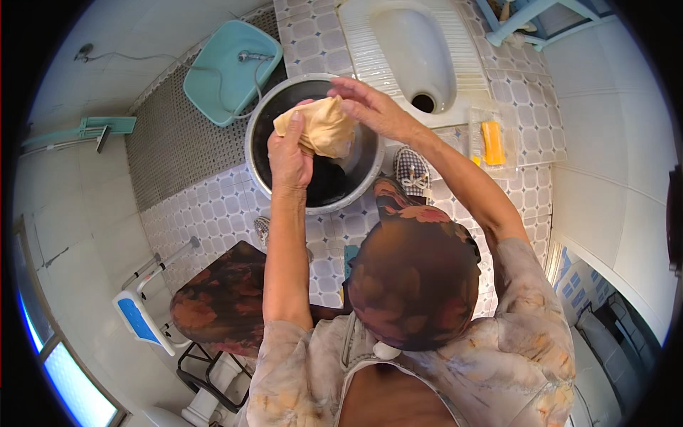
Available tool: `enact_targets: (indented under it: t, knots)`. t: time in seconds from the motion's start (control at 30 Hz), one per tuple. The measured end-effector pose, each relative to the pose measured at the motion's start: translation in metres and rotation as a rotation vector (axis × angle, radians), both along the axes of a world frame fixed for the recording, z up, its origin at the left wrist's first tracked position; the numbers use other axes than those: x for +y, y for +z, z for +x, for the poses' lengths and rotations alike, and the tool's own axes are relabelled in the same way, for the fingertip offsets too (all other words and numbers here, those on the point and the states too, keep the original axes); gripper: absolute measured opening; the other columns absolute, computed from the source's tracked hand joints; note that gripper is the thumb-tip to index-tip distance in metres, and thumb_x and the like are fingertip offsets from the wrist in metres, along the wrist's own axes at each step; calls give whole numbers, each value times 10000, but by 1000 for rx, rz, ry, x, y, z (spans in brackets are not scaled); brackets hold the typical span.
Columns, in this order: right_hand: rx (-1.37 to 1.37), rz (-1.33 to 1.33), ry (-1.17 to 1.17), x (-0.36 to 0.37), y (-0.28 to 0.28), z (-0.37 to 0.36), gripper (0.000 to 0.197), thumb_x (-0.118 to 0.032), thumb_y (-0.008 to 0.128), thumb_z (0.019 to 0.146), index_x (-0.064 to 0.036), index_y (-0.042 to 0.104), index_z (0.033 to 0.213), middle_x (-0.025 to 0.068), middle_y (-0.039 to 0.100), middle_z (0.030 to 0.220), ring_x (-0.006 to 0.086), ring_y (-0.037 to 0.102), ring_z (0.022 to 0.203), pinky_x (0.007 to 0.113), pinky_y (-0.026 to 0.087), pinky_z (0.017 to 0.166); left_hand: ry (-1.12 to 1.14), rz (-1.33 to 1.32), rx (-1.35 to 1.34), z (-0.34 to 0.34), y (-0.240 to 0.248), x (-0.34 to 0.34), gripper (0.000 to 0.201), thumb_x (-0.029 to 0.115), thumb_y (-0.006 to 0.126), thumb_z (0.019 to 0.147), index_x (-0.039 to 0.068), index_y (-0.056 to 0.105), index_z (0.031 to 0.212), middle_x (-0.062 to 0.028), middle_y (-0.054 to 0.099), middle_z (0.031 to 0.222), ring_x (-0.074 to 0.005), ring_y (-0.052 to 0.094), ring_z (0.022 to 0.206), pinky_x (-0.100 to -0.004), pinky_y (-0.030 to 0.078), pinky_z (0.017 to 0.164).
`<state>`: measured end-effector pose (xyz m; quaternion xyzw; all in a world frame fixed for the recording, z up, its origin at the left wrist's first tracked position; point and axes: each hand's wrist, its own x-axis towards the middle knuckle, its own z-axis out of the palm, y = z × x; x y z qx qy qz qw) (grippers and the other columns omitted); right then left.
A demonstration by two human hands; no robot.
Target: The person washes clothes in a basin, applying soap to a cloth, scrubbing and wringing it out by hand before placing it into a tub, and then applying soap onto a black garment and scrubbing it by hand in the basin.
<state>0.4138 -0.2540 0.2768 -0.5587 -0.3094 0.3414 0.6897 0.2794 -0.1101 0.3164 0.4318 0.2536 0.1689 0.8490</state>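
Note:
A pale yellow cloth (326, 128), bunched and wrinkled, is held up over a round grey basin (257, 174). My left hand (290, 158) grips its left side, thumb on top of the fabric. At the cloth's upper right edge is my right hand (377, 112), fingers stretched out and apart; I cannot tell whether its fingertips touch the fabric. Something dark (326, 178) lies in the lower part of the basin, its kind unclear. The basin stands on the tiled floor in front of my knees.
A turquoise tub (206, 92) with a shower hose stands on grey matting at the upper left. Beyond the basin is a white squat toilet (388, 50). An orange bar (492, 142) lies in a clear tray to the right. A blue-and-white folding seat (142, 320) is at the left wall.

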Motion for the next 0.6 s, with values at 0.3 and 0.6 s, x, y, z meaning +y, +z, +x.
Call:
enact_targets:
  t: [0.3, 0.6]
  knots:
    - [-594, 12, 147, 57, 32, -80, 208, -275, 654, 867, -76, 605, 903, 123, 623, 808, 310, 631, 812, 347, 517, 804, 391, -473, 98, -30, -78, 48, 231, 270, 633, 956, 71, 582, 851, -37, 565, 722, -153, 558, 650, -279, 492, 619]
    - [-828, -578, -98, 91, -20, -30, 279, -255, 514, 910, -37, 623, 774, 191, 670, 805, 374, 659, 650, 476, 527, 563, 198, -574, 241, 5, -77, -8, 319, 254, 437, 1005, 20, 610, 1137, -143, 670, 1123, -298, 647, 1053, -445, 524, 928]
